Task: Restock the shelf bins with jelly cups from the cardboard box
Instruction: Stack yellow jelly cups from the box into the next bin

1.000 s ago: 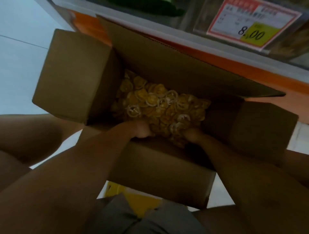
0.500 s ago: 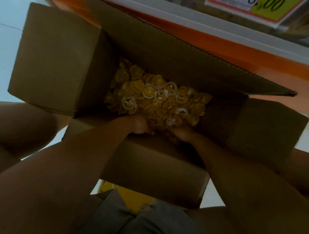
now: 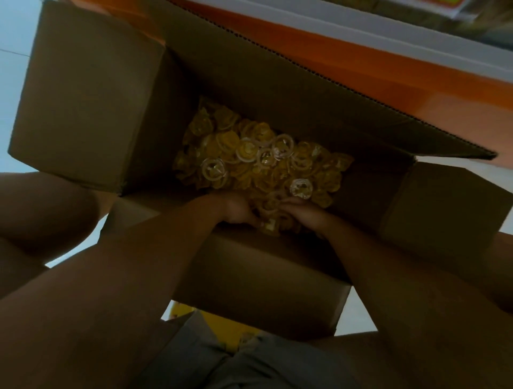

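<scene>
pale floor (image 3: 16,33), orange shelf edge (image 3: 416,75) behind; its label (image 3: 388,3) too blurred to read. cardboard box (image 3: 91,97) holds yellow jelly cups (image 3: 263,158); left hand (image 3: 238,208) and right hand (image 3: 305,213) curl around a clump at its near wall.

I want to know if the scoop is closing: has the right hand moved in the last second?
Yes. Judged against the cardboard box's near wall, the right hand has slid left, toward the left hand, gathering jelly cups.
</scene>
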The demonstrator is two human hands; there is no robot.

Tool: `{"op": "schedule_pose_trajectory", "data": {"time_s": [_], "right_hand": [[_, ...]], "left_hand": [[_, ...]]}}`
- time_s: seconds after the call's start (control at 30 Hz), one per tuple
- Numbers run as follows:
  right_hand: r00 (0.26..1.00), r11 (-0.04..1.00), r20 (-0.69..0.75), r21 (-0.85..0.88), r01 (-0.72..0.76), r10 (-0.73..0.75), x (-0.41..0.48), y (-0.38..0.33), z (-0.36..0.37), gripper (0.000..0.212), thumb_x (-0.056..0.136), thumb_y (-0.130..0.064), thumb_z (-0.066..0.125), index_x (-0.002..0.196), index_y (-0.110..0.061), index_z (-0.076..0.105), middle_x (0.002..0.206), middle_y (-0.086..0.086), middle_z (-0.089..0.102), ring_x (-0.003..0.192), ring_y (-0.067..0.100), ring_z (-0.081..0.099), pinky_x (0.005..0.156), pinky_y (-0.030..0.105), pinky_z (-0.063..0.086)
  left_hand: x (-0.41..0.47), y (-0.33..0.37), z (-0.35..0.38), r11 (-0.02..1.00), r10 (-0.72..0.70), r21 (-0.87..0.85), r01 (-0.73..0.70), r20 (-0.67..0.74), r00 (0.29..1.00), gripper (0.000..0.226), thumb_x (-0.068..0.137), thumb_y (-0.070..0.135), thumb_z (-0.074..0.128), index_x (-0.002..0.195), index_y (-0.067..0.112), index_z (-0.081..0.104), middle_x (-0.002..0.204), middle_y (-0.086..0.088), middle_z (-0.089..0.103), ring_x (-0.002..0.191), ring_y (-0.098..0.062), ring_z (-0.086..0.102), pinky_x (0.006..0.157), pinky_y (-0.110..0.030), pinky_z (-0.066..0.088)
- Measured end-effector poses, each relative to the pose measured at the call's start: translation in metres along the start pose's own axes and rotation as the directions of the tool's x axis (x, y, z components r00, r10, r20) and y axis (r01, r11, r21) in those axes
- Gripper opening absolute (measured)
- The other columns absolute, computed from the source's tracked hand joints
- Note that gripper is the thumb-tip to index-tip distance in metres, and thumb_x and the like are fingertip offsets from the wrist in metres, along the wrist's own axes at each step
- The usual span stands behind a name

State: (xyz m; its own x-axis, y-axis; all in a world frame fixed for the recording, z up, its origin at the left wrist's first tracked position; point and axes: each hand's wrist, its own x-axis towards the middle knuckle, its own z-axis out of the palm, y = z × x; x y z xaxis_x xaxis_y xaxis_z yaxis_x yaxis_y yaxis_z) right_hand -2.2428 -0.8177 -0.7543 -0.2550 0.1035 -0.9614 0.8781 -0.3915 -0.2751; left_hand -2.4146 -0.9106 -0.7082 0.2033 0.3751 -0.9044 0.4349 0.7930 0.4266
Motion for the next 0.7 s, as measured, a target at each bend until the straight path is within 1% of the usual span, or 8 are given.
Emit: {"op": "schedule_pose_trajectory", "data": {"time_s": [0.03,0.1,0.2,0.27,0.33,0.43,0.57,0.7], "right_hand": [[1.0,1.0,0.007,-0.003,0.005,-0.005,-0.002,-0.003,0.0,0.029,0.094,-0.034,0.057,0.121,-0.023,0.06,0.12,0.001,0.061,0.102,0.017,0.058,0.076,0.024,0.048],[1.0,1.0,0.026,0.004,0.003,-0.003,-0.004,-0.005,0.001,0.015,0.096,-0.033,0.054,0.109,-0.029,0.062,0.114,0.0,0.062,0.102,0.019,0.058,0.083,0.03,0.049],[0.998,0.995,0.064,0.098,-0.032,0.026,-0.005,-0.007,0.01,0.012,0.098,-0.033,0.05,0.105,-0.032,0.06,0.104,-0.002,0.062,0.095,0.016,0.059,0.079,0.032,0.051],[0.997,0.99,0.075,0.142,-0.02,0.01,-0.009,-0.011,0.018,0.018,0.097,-0.035,0.049,0.111,-0.031,0.06,0.105,-0.004,0.062,0.095,0.014,0.06,0.074,0.028,0.05],[0.994,0.982,0.107,0.186,-0.032,0.012,-0.008,-0.01,0.019,0.027,0.095,-0.037,0.053,0.12,-0.029,0.061,0.113,-0.001,0.064,0.103,0.017,0.061,0.077,0.029,0.05],[0.988,0.965,0.156,0.255,-0.064,0.025,-0.012,-0.008,0.016,0.036,0.088,-0.038,0.062,0.123,-0.027,0.062,0.116,0.003,0.067,0.106,0.02,0.063,0.083,0.032,0.051],[0.978,0.904,0.21,0.415,-0.103,0.015,-0.02,-0.007,0.014,0.018,0.09,-0.026,0.058,0.101,-0.016,0.069,0.094,0.007,0.07,0.085,0.019,0.065,0.077,0.03,0.049],[0.962,0.858,0.267,0.506,-0.09,-0.057,-0.033,-0.02,0.01,0.016,0.091,-0.019,0.051,0.093,-0.016,0.067,0.089,0.005,0.067,0.082,0.017,0.061,0.073,0.03,0.047]], "left_hand": [[-0.002,0.003,0.001,1.0,0.006,0.015,-0.006,-0.001,1.0,0.069,0.083,0.03,0.074,0.144,0.026,0.041,0.147,0.001,0.045,0.131,-0.021,0.045,0.107,-0.027,0.034],[-0.004,0.008,0.004,1.0,0.019,0.013,-0.019,-0.016,1.0,0.07,0.082,0.03,0.076,0.143,0.025,0.042,0.147,0.001,0.044,0.131,-0.02,0.044,0.101,-0.023,0.032],[-0.006,0.014,0.006,0.999,0.001,-0.052,-0.001,-0.004,1.0,0.083,0.077,0.03,0.081,0.146,0.025,0.035,0.146,0.003,0.044,0.129,-0.019,0.045,0.104,-0.029,0.038],[-0.006,0.017,0.007,0.995,-0.02,-0.094,0.02,-0.002,1.0,0.093,0.076,0.02,0.081,0.15,0.025,0.025,0.144,-0.001,0.046,0.121,-0.017,0.05,0.095,-0.029,0.046],[-0.007,0.017,0.007,0.978,-0.033,-0.206,0.032,-0.001,0.999,0.086,0.078,0.004,0.075,0.148,0.022,0.029,0.137,-0.005,0.052,0.109,-0.018,0.056,0.082,-0.03,0.052],[-0.007,0.01,0.007,0.95,-0.055,-0.307,0.049,-0.012,0.998,0.067,0.08,-0.008,0.064,0.137,0.024,0.046,0.126,-0.01,0.06,0.103,-0.026,0.062,0.08,-0.035,0.052],[-0.005,0.006,0.006,0.932,-0.031,-0.361,0.023,-0.016,0.999,0.059,0.079,-0.01,0.056,0.119,0.033,0.053,0.121,-0.015,0.064,0.093,-0.024,0.059,0.076,-0.035,0.045],[-0.01,0.005,0.001,0.909,-0.077,-0.415,0.038,-0.076,0.994,0.068,0.078,-0.008,0.048,0.133,0.032,0.047,0.113,-0.014,0.062,0.085,-0.022,0.055,0.067,-0.029,0.043]]}}
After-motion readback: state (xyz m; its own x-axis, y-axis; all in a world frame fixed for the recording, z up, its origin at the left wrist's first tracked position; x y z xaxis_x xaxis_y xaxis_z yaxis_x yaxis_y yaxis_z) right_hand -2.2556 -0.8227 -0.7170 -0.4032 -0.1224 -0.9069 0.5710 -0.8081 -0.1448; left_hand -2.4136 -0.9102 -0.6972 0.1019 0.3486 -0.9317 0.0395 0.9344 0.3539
